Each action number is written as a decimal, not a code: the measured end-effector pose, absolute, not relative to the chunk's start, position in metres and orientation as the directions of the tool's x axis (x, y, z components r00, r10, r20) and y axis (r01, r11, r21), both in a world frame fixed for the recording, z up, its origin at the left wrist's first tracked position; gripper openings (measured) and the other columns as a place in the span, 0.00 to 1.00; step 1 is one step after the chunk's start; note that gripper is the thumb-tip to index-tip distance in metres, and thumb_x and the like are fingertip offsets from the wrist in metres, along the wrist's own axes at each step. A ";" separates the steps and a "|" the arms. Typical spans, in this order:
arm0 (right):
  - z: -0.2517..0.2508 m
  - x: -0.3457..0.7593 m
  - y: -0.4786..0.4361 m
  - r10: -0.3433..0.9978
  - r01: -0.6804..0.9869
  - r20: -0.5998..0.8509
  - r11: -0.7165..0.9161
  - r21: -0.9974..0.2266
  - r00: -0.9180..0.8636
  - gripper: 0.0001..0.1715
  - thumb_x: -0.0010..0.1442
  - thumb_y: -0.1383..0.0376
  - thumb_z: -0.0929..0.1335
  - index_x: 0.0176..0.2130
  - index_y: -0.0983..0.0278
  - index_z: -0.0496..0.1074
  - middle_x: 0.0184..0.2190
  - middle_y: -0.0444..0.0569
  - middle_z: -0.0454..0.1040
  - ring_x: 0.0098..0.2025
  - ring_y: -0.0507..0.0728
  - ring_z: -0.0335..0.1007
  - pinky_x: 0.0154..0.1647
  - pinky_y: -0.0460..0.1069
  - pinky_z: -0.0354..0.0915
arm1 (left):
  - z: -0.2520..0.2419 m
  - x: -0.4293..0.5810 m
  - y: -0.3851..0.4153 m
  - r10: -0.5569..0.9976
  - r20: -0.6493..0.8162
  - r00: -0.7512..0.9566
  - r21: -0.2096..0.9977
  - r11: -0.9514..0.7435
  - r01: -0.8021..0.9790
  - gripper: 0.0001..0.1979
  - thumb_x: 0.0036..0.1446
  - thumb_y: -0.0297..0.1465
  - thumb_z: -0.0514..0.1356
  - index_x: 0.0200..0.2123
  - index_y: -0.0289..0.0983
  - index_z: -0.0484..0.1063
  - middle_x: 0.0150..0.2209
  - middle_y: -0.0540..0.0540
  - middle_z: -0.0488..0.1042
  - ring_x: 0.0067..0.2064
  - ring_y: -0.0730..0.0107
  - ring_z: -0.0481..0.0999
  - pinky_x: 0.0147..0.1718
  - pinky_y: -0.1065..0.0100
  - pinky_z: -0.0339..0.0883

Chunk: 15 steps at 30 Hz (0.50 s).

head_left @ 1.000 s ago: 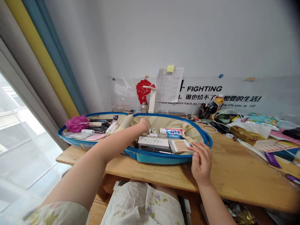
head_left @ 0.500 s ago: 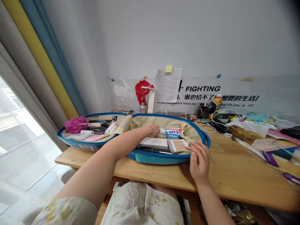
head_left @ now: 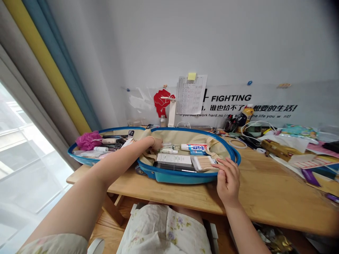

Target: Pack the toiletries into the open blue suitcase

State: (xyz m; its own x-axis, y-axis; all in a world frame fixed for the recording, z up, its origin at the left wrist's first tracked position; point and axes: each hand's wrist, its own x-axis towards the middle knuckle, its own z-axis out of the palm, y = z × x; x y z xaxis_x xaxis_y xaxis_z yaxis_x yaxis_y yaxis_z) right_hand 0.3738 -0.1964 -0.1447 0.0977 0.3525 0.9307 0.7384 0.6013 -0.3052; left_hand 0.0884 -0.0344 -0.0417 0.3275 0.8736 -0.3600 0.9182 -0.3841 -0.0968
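A blue-rimmed suitcase [head_left: 172,179] lies unfolded on the wooden desk, with beige lining in both halves. My left hand [head_left: 157,143] reaches into its right half, beside small clear bottles [head_left: 169,149]; its fingertips are too small and covered to make out. Over the right half's front rim, my right hand [head_left: 229,180] rests with fingers stretched out, fingertips at a pack of cotton swabs [head_left: 204,163]. A toothpaste tube [head_left: 194,147], a blue bottle [head_left: 198,152] and a white box [head_left: 173,159] lie among these things.
The left half holds a pink bath puff [head_left: 88,140], a white tube [head_left: 101,149] and other toiletries. Behind stands a white desk lamp [head_left: 172,113]. Pens, a yellow-labelled bottle [head_left: 247,113], a tape roll [head_left: 237,143] and papers crowd the desk's right side. Curtains hang at left.
My left hand has moved left inside the right half, away from the toothpaste, uncovering the small clear bottles. My right hand keeps its place at the rim. The view has shifted slightly.
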 end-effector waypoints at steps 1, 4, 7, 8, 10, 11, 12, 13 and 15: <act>-0.145 0.374 -0.196 0.352 0.740 0.931 0.601 -0.302 0.094 0.14 0.64 0.66 0.60 0.38 0.60 0.74 0.44 0.51 0.75 0.56 0.62 0.65 0.58 0.64 0.58 | -0.045 0.090 -0.035 0.875 -0.364 0.319 -0.098 -0.376 0.921 0.18 0.63 0.38 0.58 0.53 0.36 0.68 0.51 0.42 0.70 0.48 0.62 0.74 0.45 0.55 0.72; -0.146 0.375 -0.196 0.357 0.740 0.930 0.600 -0.304 0.093 0.15 0.64 0.66 0.59 0.38 0.60 0.74 0.44 0.51 0.75 0.57 0.63 0.64 0.58 0.64 0.58 | -0.052 0.094 -0.036 0.875 -0.374 0.309 -0.105 -0.371 0.923 0.18 0.63 0.38 0.58 0.53 0.36 0.68 0.52 0.41 0.70 0.48 0.62 0.73 0.46 0.55 0.71; -0.147 0.376 -0.195 0.366 0.739 0.924 0.592 -0.321 0.108 0.15 0.64 0.64 0.59 0.37 0.60 0.75 0.43 0.51 0.75 0.56 0.63 0.65 0.58 0.65 0.58 | -0.054 0.094 -0.036 0.867 -0.367 0.338 -0.094 -0.396 0.913 0.18 0.63 0.38 0.58 0.53 0.36 0.67 0.52 0.41 0.70 0.49 0.61 0.73 0.47 0.54 0.71; -0.148 0.376 -0.195 0.369 0.741 0.923 0.588 -0.323 0.109 0.15 0.64 0.63 0.59 0.37 0.60 0.75 0.43 0.52 0.75 0.56 0.63 0.65 0.58 0.65 0.58 | -0.054 0.093 -0.037 0.862 -0.365 0.350 -0.090 -0.407 0.909 0.18 0.63 0.38 0.58 0.54 0.36 0.67 0.53 0.41 0.70 0.49 0.61 0.73 0.47 0.54 0.71; -0.148 0.376 -0.195 0.373 0.747 0.922 0.582 -0.323 0.108 0.16 0.65 0.63 0.59 0.37 0.60 0.75 0.42 0.52 0.75 0.56 0.63 0.65 0.58 0.65 0.59 | -0.053 0.091 -0.040 0.852 -0.364 0.376 -0.084 -0.432 0.898 0.19 0.63 0.38 0.58 0.54 0.36 0.67 0.53 0.41 0.70 0.49 0.61 0.73 0.47 0.54 0.71; -0.147 0.376 -0.195 0.375 0.749 0.921 0.579 -0.322 0.106 0.16 0.65 0.63 0.59 0.37 0.61 0.75 0.42 0.52 0.75 0.56 0.62 0.65 0.58 0.64 0.59 | -0.052 0.090 -0.041 0.847 -0.363 0.388 -0.085 -0.444 0.892 0.19 0.63 0.38 0.58 0.54 0.36 0.67 0.53 0.41 0.69 0.50 0.61 0.73 0.48 0.53 0.70; -0.147 0.375 -0.195 0.374 0.750 0.921 0.578 -0.321 0.105 0.16 0.65 0.63 0.59 0.37 0.61 0.75 0.42 0.52 0.75 0.56 0.62 0.65 0.57 0.64 0.59 | -0.051 0.090 -0.042 0.843 -0.363 0.397 -0.088 -0.455 0.886 0.19 0.63 0.38 0.58 0.54 0.36 0.67 0.53 0.41 0.69 0.50 0.60 0.72 0.48 0.53 0.70; -0.146 0.375 -0.196 0.373 0.752 0.922 0.577 -0.319 0.104 0.17 0.65 0.63 0.59 0.37 0.61 0.74 0.42 0.52 0.75 0.56 0.62 0.65 0.57 0.64 0.59 | -0.050 0.089 -0.044 0.839 -0.366 0.403 -0.093 -0.464 0.881 0.19 0.63 0.38 0.58 0.54 0.36 0.67 0.54 0.41 0.69 0.51 0.60 0.72 0.49 0.52 0.70; -0.146 0.375 -0.196 0.374 0.754 0.922 0.576 -0.317 0.102 0.17 0.65 0.63 0.58 0.37 0.61 0.74 0.42 0.52 0.75 0.56 0.62 0.65 0.57 0.64 0.59 | -0.049 0.088 -0.046 0.834 -0.377 0.403 -0.109 -0.472 0.875 0.18 0.63 0.38 0.58 0.54 0.37 0.67 0.54 0.41 0.69 0.51 0.60 0.72 0.49 0.52 0.69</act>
State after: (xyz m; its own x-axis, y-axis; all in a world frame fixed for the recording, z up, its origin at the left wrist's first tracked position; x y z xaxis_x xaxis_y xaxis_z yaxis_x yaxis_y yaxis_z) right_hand 0.3747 -0.1961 -0.1458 0.1019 0.3742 0.9217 0.7538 0.5756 -0.3170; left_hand 0.0876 -0.0456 -0.0485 0.4034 0.8337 -0.3772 0.8747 -0.4724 -0.1086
